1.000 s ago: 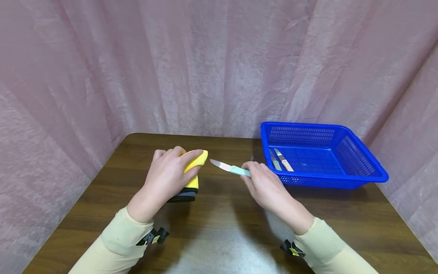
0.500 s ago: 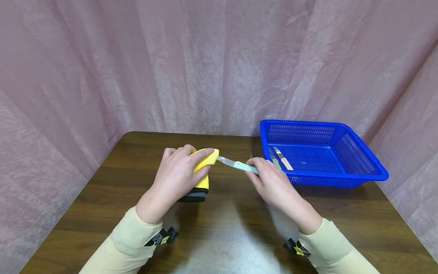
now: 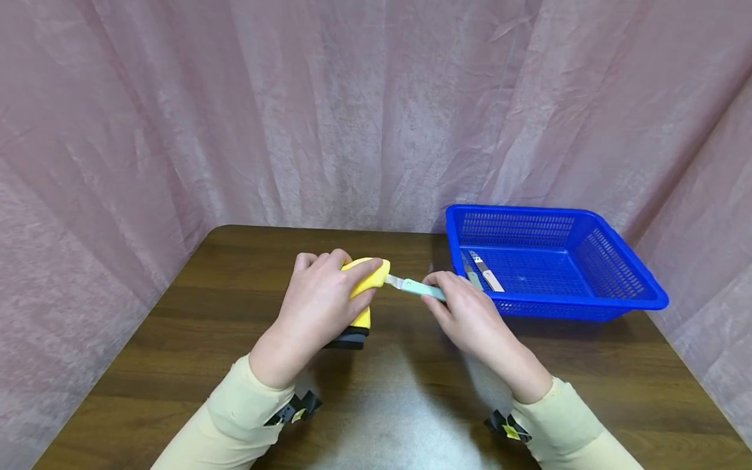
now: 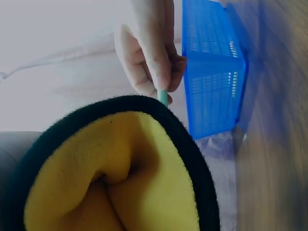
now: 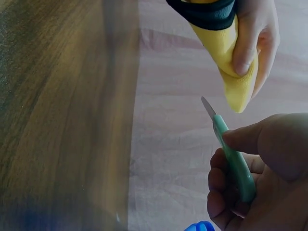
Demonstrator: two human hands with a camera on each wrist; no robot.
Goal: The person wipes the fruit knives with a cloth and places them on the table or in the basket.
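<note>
My left hand grips a folded yellow cloth with black-edged grey backing, thumb and fingers pinching its yellow end. With my right hand I hold a small knife by its mint-green handle, blade pointing left at the cloth. In the head view the cloth's end covers the front of the blade. From the right wrist, the blade tip shows just below the cloth. The left wrist view has the cloth's dark border large in front, hiding the blade, with the handle's end behind it.
A blue plastic basket stands at the right on the brown wooden table. Inside it, at the left, lie a pale-handled knife and a green-handled knife. A pink curtain hangs behind the table.
My left hand has moved right with the cloth, from short of the blade tip to over the front of the blade. My right hand and the knife shifted slightly right.
</note>
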